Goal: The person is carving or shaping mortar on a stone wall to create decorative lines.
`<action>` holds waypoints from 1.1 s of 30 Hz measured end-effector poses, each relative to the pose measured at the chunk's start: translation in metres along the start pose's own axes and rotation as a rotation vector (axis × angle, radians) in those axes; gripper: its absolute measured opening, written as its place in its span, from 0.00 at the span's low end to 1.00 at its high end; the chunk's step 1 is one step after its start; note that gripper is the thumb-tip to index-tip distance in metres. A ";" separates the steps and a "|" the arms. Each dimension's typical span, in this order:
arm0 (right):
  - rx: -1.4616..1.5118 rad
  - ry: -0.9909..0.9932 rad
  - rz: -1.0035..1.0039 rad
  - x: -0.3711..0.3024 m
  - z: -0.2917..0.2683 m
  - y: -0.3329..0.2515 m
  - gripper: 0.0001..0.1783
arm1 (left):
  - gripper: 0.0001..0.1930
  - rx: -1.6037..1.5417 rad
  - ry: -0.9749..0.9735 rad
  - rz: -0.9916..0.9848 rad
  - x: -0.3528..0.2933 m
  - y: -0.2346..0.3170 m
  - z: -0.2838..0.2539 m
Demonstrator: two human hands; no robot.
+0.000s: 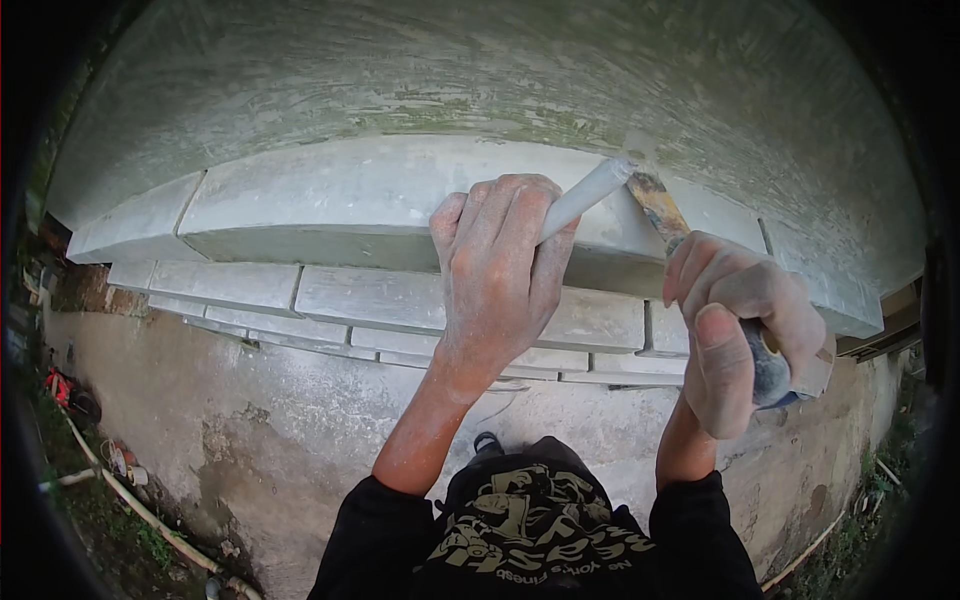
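Note:
My left hand (500, 265), dusted white, is closed around a pale grey round rod (588, 200) that slants up to the right. My right hand (745, 325), also dusty, grips the dark handle of a putty knife (658, 206) with a stained, rusty-looking blade. The blade's end meets or nearly meets the rod's upper tip. Both tools are in front of the top ledge (320, 190) of pale stepped blocks, just below the plastered wall (400, 70). My fingers hide the rod's lower end and what is under my left palm.
Below the ledge run more rows of pale blocks (375, 295) with dark gaps between them. A stained concrete floor (290, 410) lies beneath. At the far left are a red-and-black object (72, 392) and a long pipe (150, 515) beside green plants.

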State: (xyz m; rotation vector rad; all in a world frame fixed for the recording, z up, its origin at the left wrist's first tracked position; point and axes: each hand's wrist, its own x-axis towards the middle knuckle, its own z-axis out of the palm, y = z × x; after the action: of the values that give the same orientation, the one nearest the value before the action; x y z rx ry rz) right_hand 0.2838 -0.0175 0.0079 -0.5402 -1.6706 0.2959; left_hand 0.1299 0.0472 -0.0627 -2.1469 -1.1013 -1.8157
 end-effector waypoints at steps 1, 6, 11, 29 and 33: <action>0.028 -0.006 -0.044 0.000 0.001 0.000 0.14 | 0.05 -0.005 0.017 0.031 0.000 -0.001 0.000; 0.035 -0.054 -0.152 0.005 0.000 0.000 0.15 | 0.05 0.008 -0.009 0.008 -0.002 -0.001 -0.001; 0.079 -0.052 -0.036 0.005 -0.003 0.001 0.12 | 0.05 -0.001 0.007 0.014 -0.002 0.000 -0.001; -0.060 -0.059 -0.127 0.014 0.000 0.004 0.10 | 0.05 -0.001 -0.002 0.006 0.000 0.001 -0.003; 0.013 0.004 -0.050 0.000 -0.006 0.002 0.12 | 0.04 0.000 -0.030 -0.026 -0.003 0.001 -0.003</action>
State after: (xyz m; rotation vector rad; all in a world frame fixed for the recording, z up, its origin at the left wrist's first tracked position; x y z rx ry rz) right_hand 0.2898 -0.0170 0.0077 -0.4881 -1.6748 0.2692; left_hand 0.1275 0.0434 -0.0645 -2.1763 -1.1415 -1.8000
